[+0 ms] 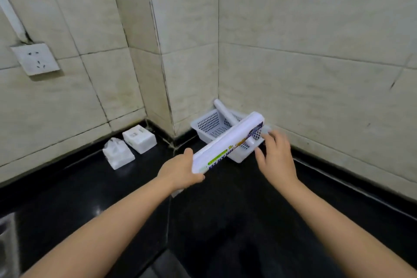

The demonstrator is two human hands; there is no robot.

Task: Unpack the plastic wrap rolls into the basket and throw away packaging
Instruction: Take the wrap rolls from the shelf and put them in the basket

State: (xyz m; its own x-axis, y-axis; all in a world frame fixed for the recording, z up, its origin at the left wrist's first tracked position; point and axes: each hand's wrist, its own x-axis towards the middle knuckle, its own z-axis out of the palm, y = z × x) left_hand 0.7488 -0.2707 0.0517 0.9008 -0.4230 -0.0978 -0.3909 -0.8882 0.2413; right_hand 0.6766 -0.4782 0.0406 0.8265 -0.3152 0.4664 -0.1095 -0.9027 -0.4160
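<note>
A long white plastic wrap box [228, 142] with green and blue print is held slanted above the black counter, its far end over the basket. My left hand [180, 171] grips its near end. My right hand [276, 153] hovers beside the box's far half, fingers spread, holding nothing. The white perforated basket [206, 123] stands in the wall corner. One bare white roll [225, 111] lies slanted in it, with its far end sticking up over the rim against the wall.
Two white tissue packs [118, 153] [140, 139] lie on the black counter [225, 210] by the left wall. A wall socket [35, 58] is on the left tiles. A metal sink edge [6, 244] shows at the bottom left.
</note>
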